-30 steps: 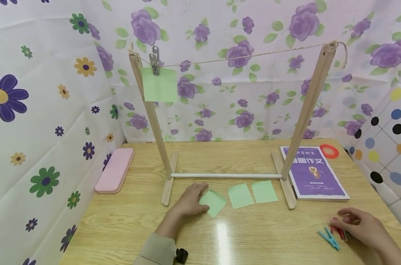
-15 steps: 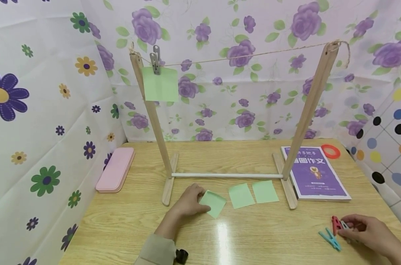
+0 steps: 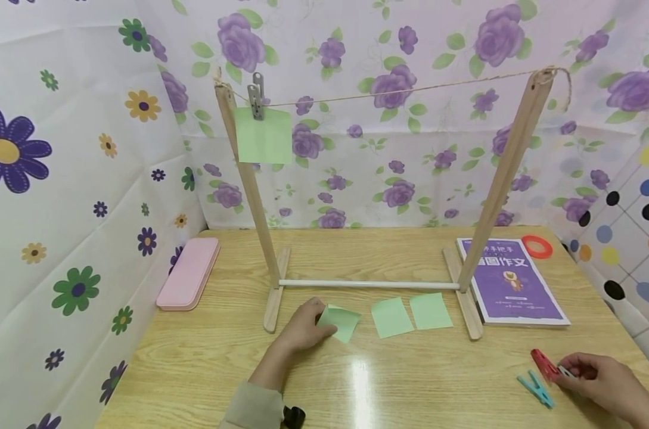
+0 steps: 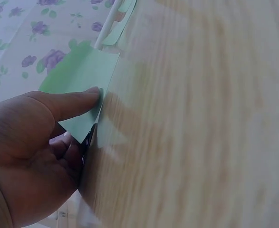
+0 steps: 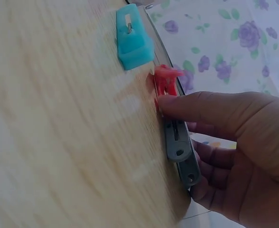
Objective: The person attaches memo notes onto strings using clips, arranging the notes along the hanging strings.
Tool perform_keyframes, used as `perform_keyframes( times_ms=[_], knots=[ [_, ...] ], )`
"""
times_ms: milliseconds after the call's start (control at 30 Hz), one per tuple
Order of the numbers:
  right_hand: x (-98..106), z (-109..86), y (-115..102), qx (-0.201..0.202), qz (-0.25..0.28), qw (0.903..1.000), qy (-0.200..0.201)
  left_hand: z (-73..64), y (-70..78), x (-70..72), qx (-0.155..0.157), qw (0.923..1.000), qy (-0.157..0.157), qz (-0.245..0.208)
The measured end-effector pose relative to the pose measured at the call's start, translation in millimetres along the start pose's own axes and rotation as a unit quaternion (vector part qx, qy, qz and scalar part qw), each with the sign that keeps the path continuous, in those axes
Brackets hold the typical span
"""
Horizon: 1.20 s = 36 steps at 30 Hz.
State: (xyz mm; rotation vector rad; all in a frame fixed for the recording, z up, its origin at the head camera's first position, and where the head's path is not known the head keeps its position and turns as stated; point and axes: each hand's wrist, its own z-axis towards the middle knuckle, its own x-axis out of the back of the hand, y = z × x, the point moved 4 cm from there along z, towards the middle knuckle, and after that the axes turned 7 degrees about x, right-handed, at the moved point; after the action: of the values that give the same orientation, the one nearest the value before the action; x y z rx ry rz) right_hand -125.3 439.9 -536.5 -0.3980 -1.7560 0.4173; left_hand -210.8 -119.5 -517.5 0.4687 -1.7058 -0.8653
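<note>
My left hand (image 3: pixel 303 326) pinches the left edge of a green sticky note (image 3: pixel 342 323). In the left wrist view the thumb lies on the note's face and the other fingers are partly hidden behind it. My right hand (image 3: pixel 605 381), low on the right, has its thumb and fingers on a red clothespin (image 5: pixel 166 81). A grey clothespin (image 5: pixel 178 142) lies right below it, between thumb and fingers. Just left of them is a blue clothespin (image 3: pixel 536 389) on the table. Another green sticky note (image 3: pixel 264 138) hangs from the string under a grey clothespin (image 3: pixel 257 101).
Two more green sticky notes (image 3: pixel 391 318) lie in front of the white bar (image 3: pixel 367 285) of a wooden stand (image 3: pixel 487 220). A string (image 3: pixel 410 89) spans its posts. A purple book (image 3: pixel 512 286), a red ring (image 3: pixel 537 246) and a pink case (image 3: pixel 188 274) rest on the table.
The sticky note under my left hand has shifted slightly left and its edge has lifted. My right hand has moved slightly down and right, and the red clothespin has turned.
</note>
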Motion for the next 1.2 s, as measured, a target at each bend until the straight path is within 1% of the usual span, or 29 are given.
perform_keyframes(
  times_ms=[100, 233, 333, 433, 567, 633, 733, 833, 933, 1033, 1133, 1200],
  knots=[
    [0, 1.1, 0, 0.002, -0.003, 1.0, 0.009, -1.4, -0.5, 0.6, 0.001, 1.0, 0.002, -0.009],
    [1, 2.7, -2, 0.019, -0.015, 0.9991, 0.034, -2.5, -1.2, 1.3, 0.001, 0.9999, 0.005, -0.016],
    [1, 3.8, -8, 0.031, -0.018, 0.9977, 0.057, -2.1, -1.8, 1.5, 0.0, 0.9998, 0.008, -0.017],
    [2, 5.7, -16, 0.034, -0.009, 0.997, 0.069, -1.7, -2.5, 1.5, 0.0, 0.9998, 0.01, -0.019],
    [1, 9.6, -26, 0.024, 0.009, 0.9986, 0.047, -1.9, -3.0, 1.6, 0.002, 0.9997, 0.01, -0.02],
    [-1, 11.4, -30, 0.021, 0.006, 0.9992, 0.032, -2.3, -3.1, 1.5, 0.002, 0.9997, 0.01, -0.02],
    [-2, 13.9, -33, 0.028, -0.004, 0.9994, 0.018, -2.6, -3.5, 1.3, 0.001, 0.9997, 0.01, -0.023],
    [-2, 15.2, -34, 0.043, -0.015, 0.9987, 0.023, -2.6, -3.9, 0.9, -0.001, 0.9996, 0.012, -0.025],
    [0, 14.9, -35, 0.069, -0.029, 0.996, 0.05, -2.5, -4.1, 0.5, -0.001, 0.9995, 0.014, -0.028],
    [2, 13.3, -39, 0.091, -0.029, 0.9907, 0.097, -2.7, -4.1, 0.2, 0.001, 0.9993, 0.016, -0.033],
    [4, 11.3, -44, 0.084, 0.0, 0.9878, 0.131, -3.0, -4.0, 0.2, 0.002, 0.9991, 0.016, -0.039],
    [3, 9.7, -46, 0.069, 0.016, 0.9877, 0.139, -3.2, -3.9, 0.4, 0.001, 0.999, 0.017, -0.042]
  ],
)
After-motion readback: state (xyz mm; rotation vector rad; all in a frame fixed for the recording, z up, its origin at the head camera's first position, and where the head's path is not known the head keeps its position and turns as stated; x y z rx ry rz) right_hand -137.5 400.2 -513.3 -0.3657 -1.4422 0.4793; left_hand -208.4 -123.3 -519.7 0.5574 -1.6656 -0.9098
